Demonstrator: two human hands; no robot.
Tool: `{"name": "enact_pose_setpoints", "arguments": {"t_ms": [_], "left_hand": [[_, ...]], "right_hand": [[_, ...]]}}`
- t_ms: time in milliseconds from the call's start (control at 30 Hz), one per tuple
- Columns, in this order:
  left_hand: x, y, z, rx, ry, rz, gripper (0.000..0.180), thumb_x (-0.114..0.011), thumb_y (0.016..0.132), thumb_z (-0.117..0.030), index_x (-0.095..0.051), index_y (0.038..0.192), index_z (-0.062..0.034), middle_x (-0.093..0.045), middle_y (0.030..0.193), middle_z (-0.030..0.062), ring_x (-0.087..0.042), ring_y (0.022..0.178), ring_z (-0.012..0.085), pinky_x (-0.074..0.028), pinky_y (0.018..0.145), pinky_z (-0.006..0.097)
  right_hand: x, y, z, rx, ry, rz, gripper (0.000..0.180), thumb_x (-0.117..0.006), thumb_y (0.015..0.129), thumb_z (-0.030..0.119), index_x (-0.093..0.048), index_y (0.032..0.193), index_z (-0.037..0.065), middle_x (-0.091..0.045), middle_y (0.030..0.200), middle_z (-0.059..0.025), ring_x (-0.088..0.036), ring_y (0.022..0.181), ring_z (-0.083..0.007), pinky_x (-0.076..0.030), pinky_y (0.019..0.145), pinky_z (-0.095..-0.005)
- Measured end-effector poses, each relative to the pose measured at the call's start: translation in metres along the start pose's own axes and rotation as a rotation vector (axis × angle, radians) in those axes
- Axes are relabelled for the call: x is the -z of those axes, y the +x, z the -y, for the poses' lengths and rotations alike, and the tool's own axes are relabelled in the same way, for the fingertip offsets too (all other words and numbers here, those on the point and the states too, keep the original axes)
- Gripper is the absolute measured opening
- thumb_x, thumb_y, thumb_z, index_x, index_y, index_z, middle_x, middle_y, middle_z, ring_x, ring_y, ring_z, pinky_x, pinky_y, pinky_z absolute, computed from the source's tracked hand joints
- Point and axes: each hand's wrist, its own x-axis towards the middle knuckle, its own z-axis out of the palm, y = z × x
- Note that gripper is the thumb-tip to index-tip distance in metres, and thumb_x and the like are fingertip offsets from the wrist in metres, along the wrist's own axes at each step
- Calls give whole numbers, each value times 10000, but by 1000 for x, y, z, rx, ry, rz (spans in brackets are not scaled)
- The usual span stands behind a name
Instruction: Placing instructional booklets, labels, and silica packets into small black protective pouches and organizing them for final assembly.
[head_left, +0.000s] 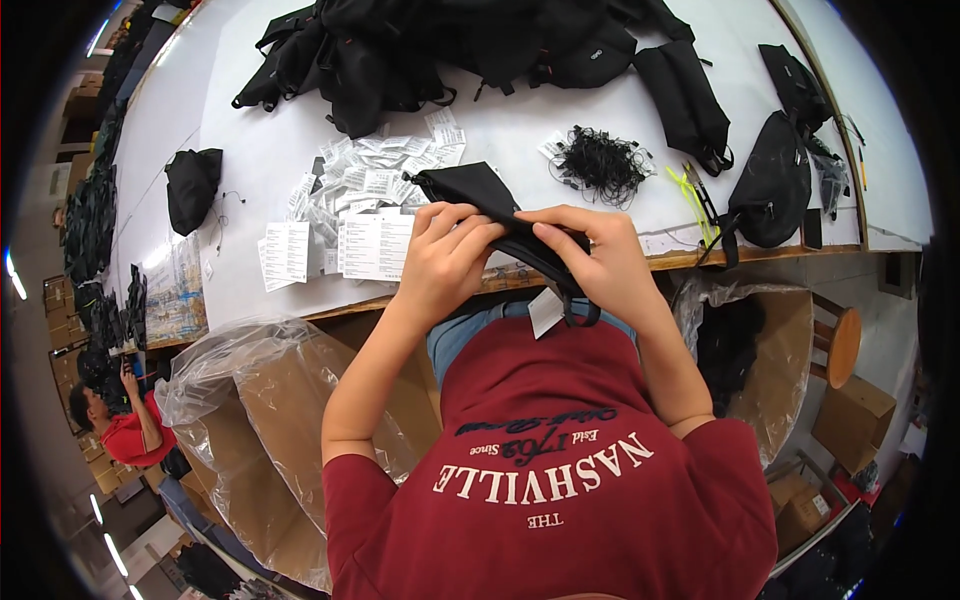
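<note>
On the left of the table (pixel 250 140) lies one black pouch (pixel 193 190), then a spread of white labels (pixel 375 185), too overlapped to count. Over the near edge, the left hand (pixel 445 250) has its fingers curled closed on one black bag (pixel 475 190); one white tag (pixel 546 312) hangs below, and the right hand (pixel 590 245) pinches the other side. I'd judge this one tagged, the uncountable far heap (pixel 480 45) perhaps remaining. Rightward: one cord tangle (pixel 600 165), then two bags (pixel 775 180).

Fingers (pixel 455 225) cover part of the black pouch (pixel 470 187)! Print on the white cards (pixel 372 248), too small to read, and the bag heap (pixel 490 45), sliced by the top edge!
</note>
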Motion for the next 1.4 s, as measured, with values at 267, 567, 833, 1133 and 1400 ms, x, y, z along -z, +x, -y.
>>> {"name": "enact_pose_setpoints", "arguments": {"t_ms": [267,567,833,1133,1400], "left_hand": [[22,-2,-4,72,-51,21,227,-694,675,-17,-630,891,-46,-639,828,65,-602,831,225,-446,788,353],[31,-13,-18,700,-409,28,165,-676,838,-125,-588,912,-8,-613,692,151,-603,605,228,-454,576,299],[51,-48,1,1078,-910,383,229,-652,883,-204,-566,914,6,-489,658,-11,-421,637,40,-360,556,235],[55,-40,-48,626,-1280,928,244,-633,898,-200,-616,1005,18,-615,753,117,-552,667,114,-444,627,271],[67,-36,-53,558,-1126,875,258,-598,914,-282,-586,979,-32,-556,654,161,-557,546,272,-409,521,324]], "right_hand": [[12,15,-14,-55,533,-9,402,-458,999,268,-480,1294,-5,-617,1157,-114,-545,1083,-179,-397,962,-321],[2,-10,-34,-238,114,333,586,-752,776,347,-519,1203,22,-650,814,-84,-619,765,-176,-485,731,-307],[59,-12,-61,-119,1377,262,560,-593,914,359,-357,1351,99,-627,1023,-171,-667,868,-223,-553,617,-292],[25,17,-72,-388,1090,-479,177,-608,925,288,-632,930,113,-662,787,59,-565,619,-31,-465,603,-199],[-4,21,-33,-354,1233,-208,216,-567,951,286,-571,844,98,-549,649,15,-436,525,-37,-323,490,-173]]}}
